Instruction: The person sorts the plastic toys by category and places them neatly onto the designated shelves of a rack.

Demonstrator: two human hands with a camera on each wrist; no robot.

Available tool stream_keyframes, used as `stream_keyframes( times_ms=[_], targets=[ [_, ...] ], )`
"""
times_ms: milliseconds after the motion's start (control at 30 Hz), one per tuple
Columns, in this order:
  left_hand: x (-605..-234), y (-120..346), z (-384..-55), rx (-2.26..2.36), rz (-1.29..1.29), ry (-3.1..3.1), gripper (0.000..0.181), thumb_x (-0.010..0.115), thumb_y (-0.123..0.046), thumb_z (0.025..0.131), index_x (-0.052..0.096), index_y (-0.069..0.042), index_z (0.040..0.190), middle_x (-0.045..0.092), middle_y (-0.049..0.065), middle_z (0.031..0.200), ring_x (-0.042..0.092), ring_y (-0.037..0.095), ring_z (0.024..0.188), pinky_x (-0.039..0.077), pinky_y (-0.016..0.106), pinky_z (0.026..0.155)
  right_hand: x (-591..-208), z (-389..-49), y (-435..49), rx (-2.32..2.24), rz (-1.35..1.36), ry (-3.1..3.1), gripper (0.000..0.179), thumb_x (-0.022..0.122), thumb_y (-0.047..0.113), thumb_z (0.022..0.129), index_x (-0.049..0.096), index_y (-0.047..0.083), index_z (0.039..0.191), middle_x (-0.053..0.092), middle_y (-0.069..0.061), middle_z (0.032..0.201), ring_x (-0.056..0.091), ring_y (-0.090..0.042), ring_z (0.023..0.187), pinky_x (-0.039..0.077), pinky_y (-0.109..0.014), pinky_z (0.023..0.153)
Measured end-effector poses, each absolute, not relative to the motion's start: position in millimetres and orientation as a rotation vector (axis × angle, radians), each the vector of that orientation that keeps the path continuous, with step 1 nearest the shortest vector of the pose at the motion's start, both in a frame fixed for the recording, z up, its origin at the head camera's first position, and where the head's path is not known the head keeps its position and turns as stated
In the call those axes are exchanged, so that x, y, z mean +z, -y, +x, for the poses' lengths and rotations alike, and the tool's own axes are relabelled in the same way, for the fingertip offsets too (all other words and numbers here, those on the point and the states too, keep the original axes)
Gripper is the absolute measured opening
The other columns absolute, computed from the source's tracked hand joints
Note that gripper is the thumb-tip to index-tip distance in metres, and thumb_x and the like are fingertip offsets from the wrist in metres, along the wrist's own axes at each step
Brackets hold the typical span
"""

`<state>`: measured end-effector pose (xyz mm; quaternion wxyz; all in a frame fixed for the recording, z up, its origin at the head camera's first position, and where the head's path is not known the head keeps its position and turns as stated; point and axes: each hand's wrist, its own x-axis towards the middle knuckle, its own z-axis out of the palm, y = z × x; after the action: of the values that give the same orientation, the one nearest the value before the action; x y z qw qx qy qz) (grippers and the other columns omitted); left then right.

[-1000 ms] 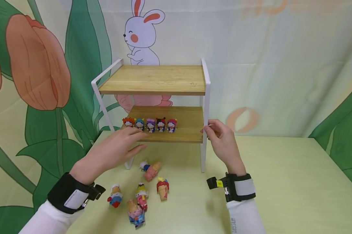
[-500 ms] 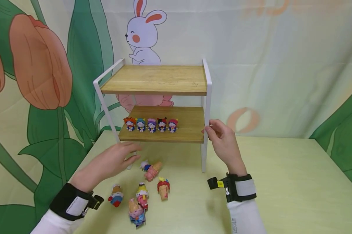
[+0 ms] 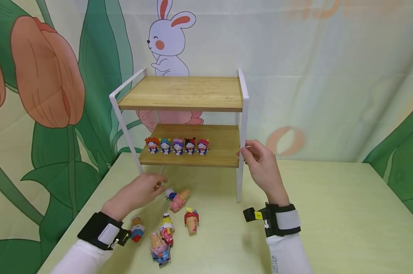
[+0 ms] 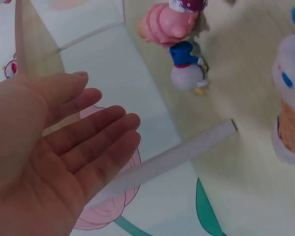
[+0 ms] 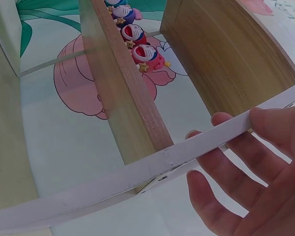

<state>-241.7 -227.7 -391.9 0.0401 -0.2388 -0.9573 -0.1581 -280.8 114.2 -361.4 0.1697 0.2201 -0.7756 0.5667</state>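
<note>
My left hand point(image 3: 143, 190) hovers low in front of the shelf's left leg, holding nothing. Its fingers are relaxed and slightly bent in the left wrist view. Just right of its fingertips lie a small white-headed, blue-bodied figurine point(image 4: 187, 69) and a pink ice-cream-cone toy point(image 4: 168, 24). My right hand point(image 3: 263, 167) grips the white right post point(image 3: 241, 179) of a two-tier wooden shelf point(image 3: 223, 146), thumb on the front and fingers round the outer side. Several small blue figurines with coloured hats point(image 3: 178, 147) stand in a row on the lower board.
More toys lie on the table point(image 3: 330, 213): a red-topped cone toy point(image 3: 191, 222), a yellow-hatted one point(image 3: 166, 226), a pink-and-blue one point(image 3: 160, 250), and a red-and-blue one point(image 3: 136, 230) by the left wristband. A printed cloth point(image 3: 312, 76) hangs behind.
My left hand has come down from in front of the lower board's left side to near the tabletop toys, uncovering the leftmost figurines. The right hand stays on the post.
</note>
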Motion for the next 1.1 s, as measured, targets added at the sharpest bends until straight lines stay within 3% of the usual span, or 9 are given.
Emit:
stream_keyframes(
  times_ms=[200,333,433,600,833,1100],
  targets=[
    [-398.4,212.5,-253.6,-0.401,-0.719,2.937,0.014,0.064,-0.012,0.095,0.069,-0.002,0.103,0.066,0.003,0.086,0.057,0.013,0.072,0.052,0.032,0.069,-339.6,-258.9,-108.2,1.612,0.628,2.213,0.018,0.053,0.002,0.100,0.060,-0.007,0.113,0.068,-0.024,0.099,0.064,-0.036,0.094,0.051,-0.048,0.084],
    [-402.3,202.3,-262.7,-0.332,-0.706,2.954,0.007,0.063,-0.010,0.094,0.067,-0.003,0.094,0.059,0.001,0.075,0.052,0.014,0.065,0.048,0.031,0.062,-341.5,-260.9,-108.2,1.617,0.621,2.211,0.017,0.052,0.001,0.100,0.060,-0.007,0.113,0.067,-0.025,0.099,0.064,-0.037,0.094,0.051,-0.050,0.084],
    [-402.7,196.3,-270.1,-0.298,-0.653,3.006,0.010,0.062,-0.010,0.095,0.067,0.000,0.097,0.059,0.003,0.075,0.051,0.015,0.063,0.046,0.030,0.059,-349.8,-269.7,-110.1,1.624,0.603,2.214,0.018,0.053,0.003,0.100,0.061,-0.005,0.114,0.068,-0.023,0.100,0.064,-0.035,0.095,0.052,-0.048,0.083],
    [-398.9,187.0,-281.0,-0.246,-0.474,3.138,0.019,0.057,-0.012,0.098,0.065,0.003,0.106,0.064,0.011,0.086,0.056,0.021,0.070,0.050,0.034,0.067,-362.0,-282.1,-114.5,1.622,0.615,2.202,0.018,0.055,0.010,0.101,0.063,0.000,0.114,0.070,-0.016,0.099,0.065,-0.028,0.093,0.052,-0.043,0.082],
    [-395.5,175.5,-292.3,-0.118,-0.300,3.253,0.029,0.055,-0.013,0.097,0.061,0.009,0.115,0.064,0.022,0.107,0.062,0.032,0.097,0.049,0.045,0.089,-363.6,-282.7,-115.2,1.627,0.639,2.181,0.017,0.056,0.013,0.101,0.063,0.003,0.112,0.070,-0.010,0.097,0.064,-0.024,0.090,0.052,-0.045,0.080],
    [-412.4,170.5,-303.1,-0.004,-0.179,3.186,0.022,0.053,-0.006,0.091,0.065,0.008,0.104,0.065,0.022,0.097,0.064,0.035,0.092,0.052,0.045,0.082,-364.6,-283.5,-114.7,1.609,0.644,2.177,0.016,0.056,0.012,0.101,0.063,0.003,0.112,0.070,-0.008,0.096,0.064,-0.022,0.088,0.052,-0.039,0.078]
  ],
)
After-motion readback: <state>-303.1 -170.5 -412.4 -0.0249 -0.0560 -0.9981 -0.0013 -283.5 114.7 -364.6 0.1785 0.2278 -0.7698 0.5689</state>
